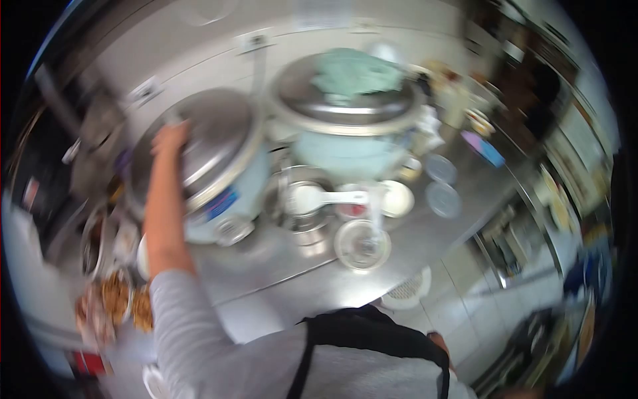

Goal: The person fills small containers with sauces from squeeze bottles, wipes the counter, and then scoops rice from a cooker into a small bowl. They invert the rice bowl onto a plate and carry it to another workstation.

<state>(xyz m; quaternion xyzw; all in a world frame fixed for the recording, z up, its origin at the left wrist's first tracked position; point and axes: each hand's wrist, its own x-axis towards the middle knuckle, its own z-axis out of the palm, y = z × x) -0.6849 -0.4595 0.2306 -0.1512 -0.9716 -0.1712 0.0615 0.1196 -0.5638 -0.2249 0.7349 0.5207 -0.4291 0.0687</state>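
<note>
My left hand (171,137) reaches forward, its fingers closed around the handle on top of a steel lid (222,126). Beneath that lid is a large light-blue rice cooker (246,189) with a blue label. Motion blur softens the fingers and the handle. Low at the right of my black apron (379,339), a small patch of what looks like my right hand (441,347) shows; its fingers cannot be made out. A second, similar rice cooker (349,151) stands to the right with its lid on, a green cloth (355,73) lying on top.
A white long-handled scoop (335,198) lies over steel pots (309,229). Near the counter's front edge sits a clear plastic cup (362,246); clear round lids (442,199) lie farther right. Containers of brown food (116,299) stand at the lower left. Tiled floor (458,286) shows at right.
</note>
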